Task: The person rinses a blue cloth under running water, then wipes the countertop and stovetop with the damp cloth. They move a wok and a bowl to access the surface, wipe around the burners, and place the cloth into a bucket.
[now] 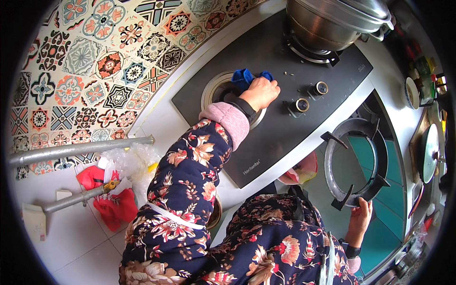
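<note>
My left hand [261, 93] is closed on a blue cloth [242, 79], pressing it at the far-left burner of the black gas hob. The burner's round metal surround [209, 93] shows beside the cloth; its middle is hidden by my hand and sleeve. Off the hob's front edge, my right hand [360, 220] grips the rim of a black pan support ring [330, 164] with several prongs. The ring is held in the air over the floor, and some of those fingers are hidden behind it.
A large lidded steel pot [323, 23] stands on the right burner. Two knobs [301, 105] rise from the hob [266, 142], with small crumbs near the pot. Metal pipe [80, 149], red and clear plastic bags [116, 209] lie at left. A bowl [411, 93] and bottles crowd the right counter.
</note>
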The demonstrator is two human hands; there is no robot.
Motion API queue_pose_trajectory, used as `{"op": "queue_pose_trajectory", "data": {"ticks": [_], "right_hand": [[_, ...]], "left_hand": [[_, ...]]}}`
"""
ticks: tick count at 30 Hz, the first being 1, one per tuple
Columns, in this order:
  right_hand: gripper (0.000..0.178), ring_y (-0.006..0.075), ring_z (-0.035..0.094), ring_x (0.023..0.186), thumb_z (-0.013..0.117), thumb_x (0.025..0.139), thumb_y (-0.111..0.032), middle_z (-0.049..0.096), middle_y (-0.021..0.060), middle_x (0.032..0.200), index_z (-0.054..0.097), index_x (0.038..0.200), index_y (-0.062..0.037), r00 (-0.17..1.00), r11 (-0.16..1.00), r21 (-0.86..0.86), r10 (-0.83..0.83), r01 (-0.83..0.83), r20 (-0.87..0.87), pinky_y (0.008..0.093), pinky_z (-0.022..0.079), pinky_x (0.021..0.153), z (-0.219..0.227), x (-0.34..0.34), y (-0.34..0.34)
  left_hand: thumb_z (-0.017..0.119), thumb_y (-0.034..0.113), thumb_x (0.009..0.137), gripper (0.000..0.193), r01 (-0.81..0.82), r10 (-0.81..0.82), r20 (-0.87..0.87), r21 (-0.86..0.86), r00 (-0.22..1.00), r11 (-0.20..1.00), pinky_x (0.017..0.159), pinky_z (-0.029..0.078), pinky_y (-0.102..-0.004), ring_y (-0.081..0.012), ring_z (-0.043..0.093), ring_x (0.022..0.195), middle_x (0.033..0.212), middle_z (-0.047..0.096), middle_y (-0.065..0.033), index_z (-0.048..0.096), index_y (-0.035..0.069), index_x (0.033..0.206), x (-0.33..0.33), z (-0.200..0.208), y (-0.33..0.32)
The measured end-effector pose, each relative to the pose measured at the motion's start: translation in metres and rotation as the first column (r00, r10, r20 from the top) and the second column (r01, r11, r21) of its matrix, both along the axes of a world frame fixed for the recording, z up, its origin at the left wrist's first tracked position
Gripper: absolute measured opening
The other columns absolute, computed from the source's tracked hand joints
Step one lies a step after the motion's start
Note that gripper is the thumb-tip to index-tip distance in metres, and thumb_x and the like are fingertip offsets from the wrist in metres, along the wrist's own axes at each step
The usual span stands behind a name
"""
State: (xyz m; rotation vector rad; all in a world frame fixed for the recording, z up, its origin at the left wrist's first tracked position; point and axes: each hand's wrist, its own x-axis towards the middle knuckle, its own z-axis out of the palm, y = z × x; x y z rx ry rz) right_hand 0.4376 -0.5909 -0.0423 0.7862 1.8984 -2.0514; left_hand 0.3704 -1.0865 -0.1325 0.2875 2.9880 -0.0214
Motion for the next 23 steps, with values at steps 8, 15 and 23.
{"op": "queue_pose_trajectory", "data": {"ticks": [8, 15, 23], "right_hand": [[0.018, 0.0065, 0.058, 0.062, 0.06, 0.088, -0.008, 0.063, 0.0008, 0.083, 0.055, 0.105, -0.0091, 0.996, 0.99, -0.113, 0.084, -0.086, -0.03, 0.0191, 0.048, 0.056, -0.013, -0.007, 0.029], [0.017, 0.0057, 0.056, 0.061, 0.06, 0.087, -0.008, 0.062, -0.001, 0.083, 0.056, 0.104, -0.0095, 0.996, 0.984, -0.156, 0.085, -0.081, 0.018, 0.0182, 0.047, 0.054, -0.033, -0.016, 0.046], [0.023, 0.0038, 0.057, 0.063, 0.061, 0.084, -0.01, 0.059, -0.0033, 0.081, 0.056, 0.107, -0.009, 0.997, 0.997, -0.033, 0.069, -0.069, 0.016, 0.0166, 0.048, 0.053, -0.028, -0.015, 0.045]], "left_hand": [[0.066, 0.002, 0.068, 0.021, -0.069, 0.061, -0.081, -0.096, 0.995, 0.993, 0.063, 0.055, -0.0369, -0.0294, 0.062, 0.078, 0.091, 0.058, -0.0107, 0.059, 0.003, 0.088, 0.033, -0.003, 0.041], [0.063, 0.004, 0.068, 0.026, -0.184, 0.141, 0.16, 0.293, 0.977, 0.938, 0.069, 0.05, -0.0443, -0.0343, 0.06, 0.081, 0.091, 0.058, -0.0109, 0.054, 0.007, 0.092, 0.09, 0.035, 0.082], [0.063, 0.022, 0.073, 0.046, -0.546, 0.628, 0.041, 0.538, 0.778, 0.642, 0.085, 0.05, -0.0389, -0.0321, 0.062, 0.097, 0.106, 0.063, -0.0174, 0.059, 0.016, 0.118, 0.035, 0.083, -0.007]]}}
